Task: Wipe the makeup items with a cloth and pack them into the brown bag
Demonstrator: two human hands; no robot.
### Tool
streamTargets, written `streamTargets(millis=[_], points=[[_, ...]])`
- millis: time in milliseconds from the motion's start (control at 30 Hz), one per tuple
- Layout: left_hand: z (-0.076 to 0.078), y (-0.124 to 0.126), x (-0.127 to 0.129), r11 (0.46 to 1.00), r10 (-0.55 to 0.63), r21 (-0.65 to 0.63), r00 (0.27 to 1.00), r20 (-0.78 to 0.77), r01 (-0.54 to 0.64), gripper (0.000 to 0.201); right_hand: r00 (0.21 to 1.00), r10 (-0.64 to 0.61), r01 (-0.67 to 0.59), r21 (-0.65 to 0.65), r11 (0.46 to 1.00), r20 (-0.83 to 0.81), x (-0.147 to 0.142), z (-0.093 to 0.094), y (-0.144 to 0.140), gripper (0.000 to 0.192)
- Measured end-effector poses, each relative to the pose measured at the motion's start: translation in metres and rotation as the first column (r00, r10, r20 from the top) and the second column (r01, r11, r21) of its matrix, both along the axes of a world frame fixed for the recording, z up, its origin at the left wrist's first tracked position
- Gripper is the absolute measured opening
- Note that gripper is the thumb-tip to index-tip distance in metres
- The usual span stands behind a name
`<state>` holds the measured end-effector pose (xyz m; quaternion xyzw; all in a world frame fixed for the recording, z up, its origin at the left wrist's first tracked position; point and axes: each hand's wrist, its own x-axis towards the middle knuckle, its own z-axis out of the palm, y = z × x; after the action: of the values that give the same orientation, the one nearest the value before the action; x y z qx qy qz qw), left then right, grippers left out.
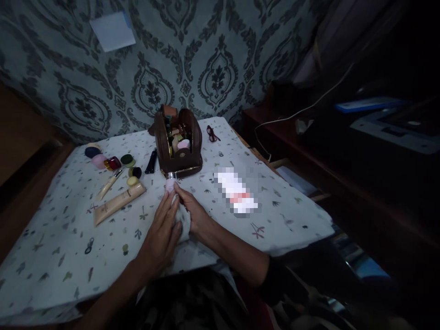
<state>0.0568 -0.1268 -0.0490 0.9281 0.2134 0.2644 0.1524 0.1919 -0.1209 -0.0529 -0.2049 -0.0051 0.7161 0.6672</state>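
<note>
A small pale pink bottle with a shiny silver cap stands up between my hands, its lower part hidden. My right hand is closed around it from the right, thumb near the cap. My left hand presses on it from the left, fingers long and close together. White printed cloth is bunched between the palms; whether it is a separate piece or the table cover I cannot tell. Just beyond stands an open brown cosmetic bag, filled with several small items.
Left on the printed tablecloth lie a beige tube, a brush, a dark tube, a red bottle, round compacts and a pink sponge. Dark red glasses and a blurred-out white item lie right.
</note>
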Motion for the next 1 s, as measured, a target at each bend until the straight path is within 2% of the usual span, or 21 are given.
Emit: streamTargets(millis=[133,300,400,567,700,800,900,1000], points=[[0.002,-0.004,0.001,0.998,0.036,-0.054,0.999,-0.010,-0.036,0.067,0.998,-0.047,0.048,-0.002,0.999,0.029,0.002,-0.002,0.000,0.030],[0.002,-0.014,-0.010,0.994,0.042,-0.102,0.999,-0.006,-0.043,0.067,0.962,-0.237,0.241,-0.012,0.970,0.137,0.004,-0.006,0.003,0.033],[0.003,-0.017,-0.018,0.993,0.044,-0.109,0.999,0.027,-0.041,0.065,0.953,-0.253,0.262,-0.031,0.965,0.166,0.004,-0.007,0.004,0.031],[0.013,-0.015,-0.025,0.993,-0.108,-0.034,0.992,0.057,0.110,0.065,0.983,-0.115,0.120,-0.023,0.993,0.146,0.004,-0.004,0.002,0.020],[0.024,-0.013,-0.026,0.983,-0.177,0.047,0.984,0.027,0.175,0.063,0.994,0.001,0.002,-0.023,1.000,0.112,0.004,0.003,0.000,0.012],[0.030,-0.013,-0.023,0.976,-0.216,0.024,0.976,0.012,0.216,0.061,0.990,0.112,-0.105,-0.081,0.991,0.089,0.004,0.007,-0.002,0.024],[0.030,-0.012,-0.016,0.970,-0.242,0.025,0.970,0.014,0.242,0.060,0.967,0.251,-0.246,-0.086,0.965,0.043,0.003,0.001,-0.003,0.034],[0.027,-0.006,-0.008,0.967,-0.238,0.093,0.971,0.001,0.237,0.060,0.967,0.253,-0.252,-0.032,0.967,0.022,0.000,-0.011,-0.001,0.037]])
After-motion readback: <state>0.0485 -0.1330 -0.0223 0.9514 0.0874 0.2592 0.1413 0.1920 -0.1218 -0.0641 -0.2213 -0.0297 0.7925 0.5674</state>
